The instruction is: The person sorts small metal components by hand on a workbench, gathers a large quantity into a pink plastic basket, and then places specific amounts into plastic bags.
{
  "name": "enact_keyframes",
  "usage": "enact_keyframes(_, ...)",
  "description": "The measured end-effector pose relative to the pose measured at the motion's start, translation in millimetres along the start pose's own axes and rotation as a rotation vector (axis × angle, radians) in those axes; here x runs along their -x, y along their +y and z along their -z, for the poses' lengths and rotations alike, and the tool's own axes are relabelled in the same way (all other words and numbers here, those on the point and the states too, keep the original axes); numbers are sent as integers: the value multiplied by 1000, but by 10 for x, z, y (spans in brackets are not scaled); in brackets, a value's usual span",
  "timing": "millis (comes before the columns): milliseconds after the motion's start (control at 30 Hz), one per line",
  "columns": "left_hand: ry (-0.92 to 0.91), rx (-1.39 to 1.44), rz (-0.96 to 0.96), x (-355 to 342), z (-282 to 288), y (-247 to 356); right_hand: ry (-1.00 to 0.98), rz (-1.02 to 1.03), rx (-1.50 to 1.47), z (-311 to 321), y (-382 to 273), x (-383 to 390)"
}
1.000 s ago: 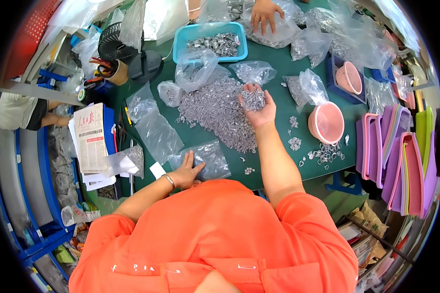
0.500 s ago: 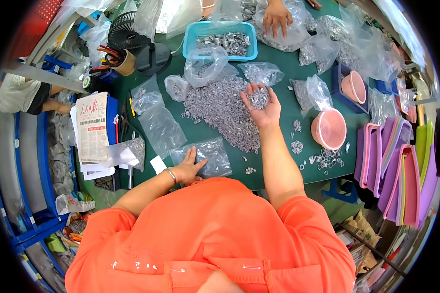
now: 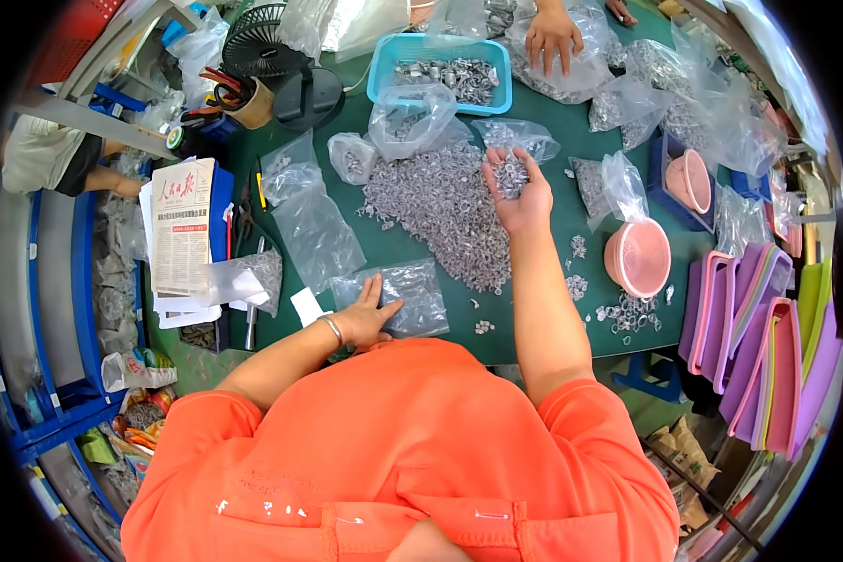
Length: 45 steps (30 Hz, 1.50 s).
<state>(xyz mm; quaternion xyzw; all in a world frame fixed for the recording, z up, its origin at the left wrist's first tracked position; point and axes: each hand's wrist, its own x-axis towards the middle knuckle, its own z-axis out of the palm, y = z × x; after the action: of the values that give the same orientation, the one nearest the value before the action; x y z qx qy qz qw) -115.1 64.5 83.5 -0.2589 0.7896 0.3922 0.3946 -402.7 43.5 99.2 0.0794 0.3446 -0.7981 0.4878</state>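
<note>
My right hand (image 3: pixel 525 201) is palm up over the right side of a large pile of small grey metal parts (image 3: pixel 431 201). In its cupped fingers lies a handful of small metal parts (image 3: pixel 510 175), some of them ring-like. My left hand (image 3: pixel 370 314) rests with fingers spread on a flat clear plastic bag (image 3: pixel 420 292) at the near table edge. Just beyond my right fingertips sits another clear bag (image 3: pixel 525 134) with some parts inside. An opened clear bag (image 3: pixel 410 122) stands at the far end of the pile.
A blue tray (image 3: pixel 504 94) of metal parts stands far back, beside a co-worker's hand (image 3: pixel 553 39) on a filled bag. Pink baskets (image 3: pixel 639 253), loose rings (image 3: pixel 632 314) and purple bins (image 3: pixel 707 309) are at right. Newspaper (image 3: pixel 180 225), pliers (image 3: pixel 245 211) and a fan (image 3: pixel 300 89) occupy the left.
My right hand, still cupping the parts, has moved slightly away from me toward the clear bag beyond it. My left hand stays on the flat bag. The view has shifted a little.
</note>
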Motion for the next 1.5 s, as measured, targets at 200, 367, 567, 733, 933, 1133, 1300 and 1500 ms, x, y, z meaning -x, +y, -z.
enact_keyframes(200, 32, -29, -42, -80, -71, -82, 19, -137, 11, 137, -4, -27)
enact_keyframes(367, 33, -47, -45, -108, -95, -105, -77, -58, -187, 372, 47, -195)
enact_keyframes(567, 34, -32, -38, -113, -104, -130, 12, -96, -239, 212, -37, -67)
enact_keyframes(733, 21, -33, -39, -94, -74, -96, -116, -165, -197, 311, -52, -48)
enact_keyframes(933, 17, -30, -39, -85, -66, -96, -74, -148, -52, 244, 30, 6)
enact_keyframes(1133, 19, -23, -50, -56, -34, -76, -206, -209, -149, 317, 59, 14)
enact_keyframes(1300, 21, -33, -52, -88, -54, -88, -207, -174, -58, 321, 90, 7)
enact_keyframes(1500, 7, -63, -36, -79, -39, -69, -52, -24, 214, 293, 198, 79)
